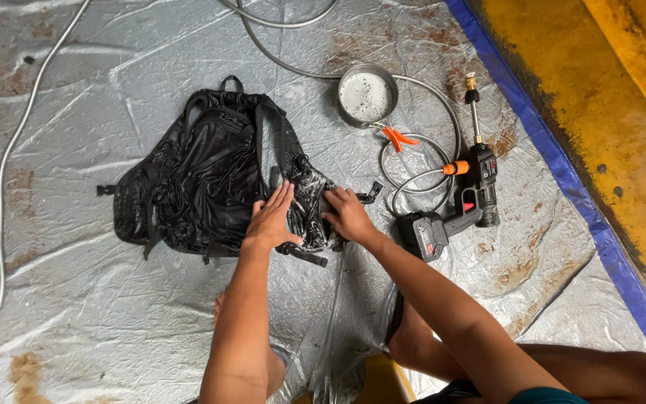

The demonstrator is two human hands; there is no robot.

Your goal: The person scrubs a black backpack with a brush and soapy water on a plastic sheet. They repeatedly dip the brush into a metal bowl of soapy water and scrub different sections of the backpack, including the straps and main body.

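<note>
Count: one wet black fabric backpack (203, 176), one round metal bowl of foamy water (367, 95), one black-and-red cordless spray gun with orange fittings (461, 206), one grey hose (420, 161) looped beside it, one orange-handled tool (396, 138) just below the bowl. All lie on a crinkled silver tarpaulin with a blue edge (562, 176), rust-stained in places.

The backpack lies flat, straps up, left of centre. Left hand (271, 217): palm down, fingers extended and together, pressed flat on the soapy lower corner of the backpack; not closed on anything. Right hand (347, 213): palm down, fingers bent over the same corner; whether it pinches the fabric cannot be told. Both forearms reach forward from the bottom edge.

The spray gun's battery block carries a small red-and-white label.
</note>
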